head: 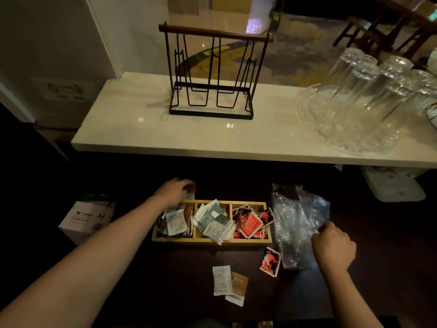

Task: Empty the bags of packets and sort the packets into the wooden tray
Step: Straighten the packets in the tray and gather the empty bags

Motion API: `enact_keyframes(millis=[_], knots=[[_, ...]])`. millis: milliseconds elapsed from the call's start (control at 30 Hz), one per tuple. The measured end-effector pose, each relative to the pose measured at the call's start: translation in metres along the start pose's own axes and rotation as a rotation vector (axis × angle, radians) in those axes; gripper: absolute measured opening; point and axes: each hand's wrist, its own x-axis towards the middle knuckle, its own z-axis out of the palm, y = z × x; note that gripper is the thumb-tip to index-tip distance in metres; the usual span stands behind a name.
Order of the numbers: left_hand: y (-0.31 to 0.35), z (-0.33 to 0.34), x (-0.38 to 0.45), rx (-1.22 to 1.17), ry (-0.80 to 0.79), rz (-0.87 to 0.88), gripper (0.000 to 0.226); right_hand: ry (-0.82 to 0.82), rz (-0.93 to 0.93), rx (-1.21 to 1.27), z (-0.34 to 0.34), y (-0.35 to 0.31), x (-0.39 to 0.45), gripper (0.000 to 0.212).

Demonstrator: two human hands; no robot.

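A wooden tray (212, 241) with three compartments lies on the dark table. Its left compartment holds white and brown packets (176, 222), the middle one grey-white packets (212, 221), the right one red packets (250, 223). My left hand (173, 190) hovers at the tray's far left corner, closed on a brown packet (191, 187). At the right, my right hand (332, 246) grips a crumpled clear plastic bag (296, 223) standing beside the tray. A red packet (270, 261), a white packet (221, 280) and a brown packet (239, 284) lie loose in front of the tray.
A white marble counter (142, 133) runs behind, carrying a black wire rack (212, 74) and upturned clear glasses (369, 91) on a glass tray. A box of A4 paper (86, 218) sits at the left. A pale container (399, 185) is under the counter at right.
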Motion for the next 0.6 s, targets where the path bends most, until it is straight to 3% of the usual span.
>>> enact_keyframes(millis=[133, 267, 367, 433, 500, 600], knots=[[0.007, 0.011, 0.018, 0.021, -0.122, 0.02, 0.042, -0.01, -0.034, -0.023, 0.006, -0.003, -0.003, 0.021], [0.011, 0.021, 0.032, 0.111, -0.183, 0.005, 0.042, 0.154, -0.075, -0.021, -0.005, -0.017, -0.011, 0.03], [0.013, 0.023, 0.04, 0.157, -0.153, -0.031, 0.043, 0.179, -0.286, 0.068, -0.011, -0.036, -0.037, 0.022], [0.014, 0.024, 0.043, 0.176, -0.168, -0.054, 0.043, 0.097, -0.571, 0.109, 0.0, -0.05, -0.069, 0.021], [0.014, 0.023, 0.045, 0.204, -0.191, -0.067, 0.04, -0.093, -0.875, 0.07, 0.019, -0.061, -0.107, 0.03], [0.01, 0.022, 0.049, 0.224, -0.194, -0.087, 0.044, -0.33, -1.097, -0.076, 0.053, -0.063, -0.143, 0.069]])
